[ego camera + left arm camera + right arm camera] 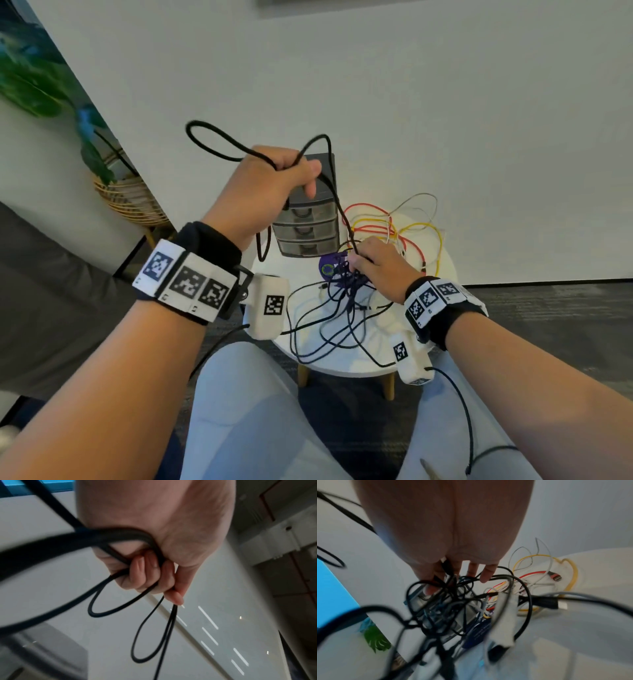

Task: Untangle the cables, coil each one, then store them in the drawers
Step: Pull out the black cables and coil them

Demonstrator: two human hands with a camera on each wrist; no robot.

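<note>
My left hand (294, 174) is raised in front of the grey three-drawer unit (305, 228) and grips several loops of a thick black cable (212, 150). In the left wrist view the fingers of that hand (150, 574) curl round the cable loops (109, 614). The same cable runs down to my right hand (363, 260), which pinches it at the top of the dark cable tangle (342, 301) on the white round table (342, 366). The blurred right wrist view shows my right hand (453, 572) low over the tangle (447, 608), thumb and forefinger on a black lead.
Red, yellow and white cables (394, 226) lie tangled to the right of the drawers. A purple item (327, 269) sits in the pile. A plant in a wicker basket (126, 198) and a grey sofa (51, 291) stand to the left. My knees are under the table edge.
</note>
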